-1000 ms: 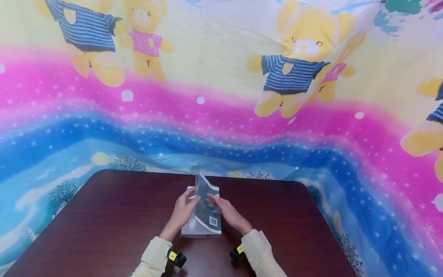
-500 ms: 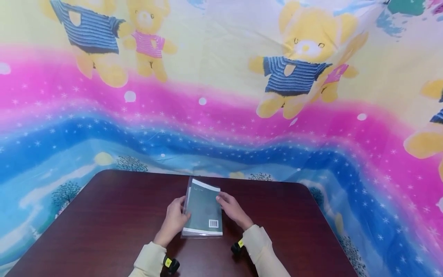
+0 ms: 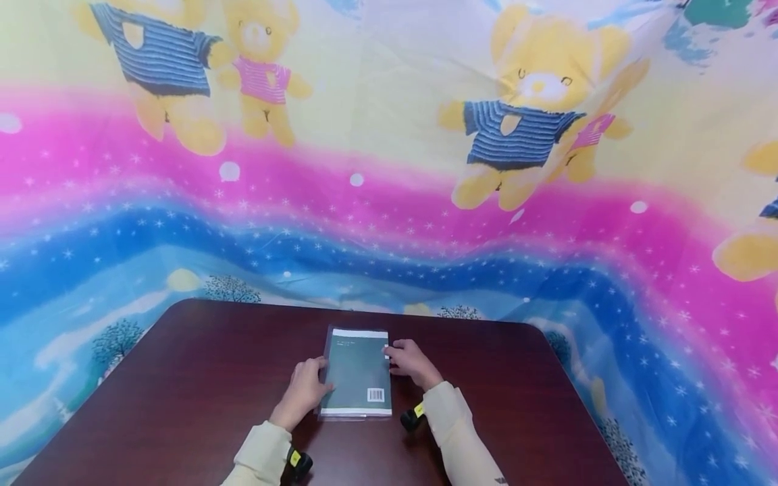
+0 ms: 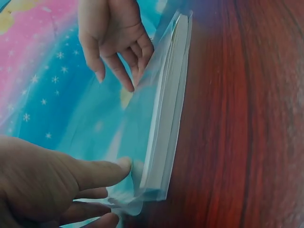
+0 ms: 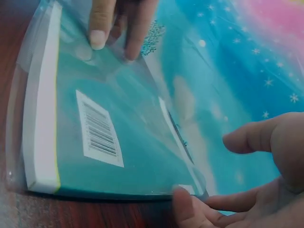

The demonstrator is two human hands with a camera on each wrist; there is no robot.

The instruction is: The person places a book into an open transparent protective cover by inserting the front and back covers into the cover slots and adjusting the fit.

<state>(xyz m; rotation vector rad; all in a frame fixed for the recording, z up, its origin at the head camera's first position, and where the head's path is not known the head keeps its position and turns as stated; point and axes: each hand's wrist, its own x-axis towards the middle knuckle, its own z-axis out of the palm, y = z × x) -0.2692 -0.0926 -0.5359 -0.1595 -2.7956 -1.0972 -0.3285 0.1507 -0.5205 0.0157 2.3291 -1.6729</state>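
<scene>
A green book (image 3: 358, 371) in a clear plastic cover lies closed on the table, its barcode at the lower right. My left hand (image 3: 302, 388) holds its left edge, the thumb on top of the clear cover and the fingers at the side. In the left wrist view, the left thumb (image 4: 107, 173) lies on the plastic close to the page block (image 4: 171, 109). My right hand (image 3: 416, 362) is at the right edge. The right wrist view has its fingers (image 5: 190, 209) touching a corner of the book, with the thumb (image 5: 249, 137) raised apart from it.
The dark red-brown table (image 3: 200, 378) has rounded far corners. Behind it hangs a colourful cloth (image 3: 389, 229) printed with teddy bears and snowflakes. A black camera on a yellow-marked strap (image 3: 411, 420) sits at the right wrist, with another at the left.
The green cover, held half raised a second ago, has come down flat over the pages. My left hand moved slightly left and nearer; my right hand shifted to the book's right edge.
</scene>
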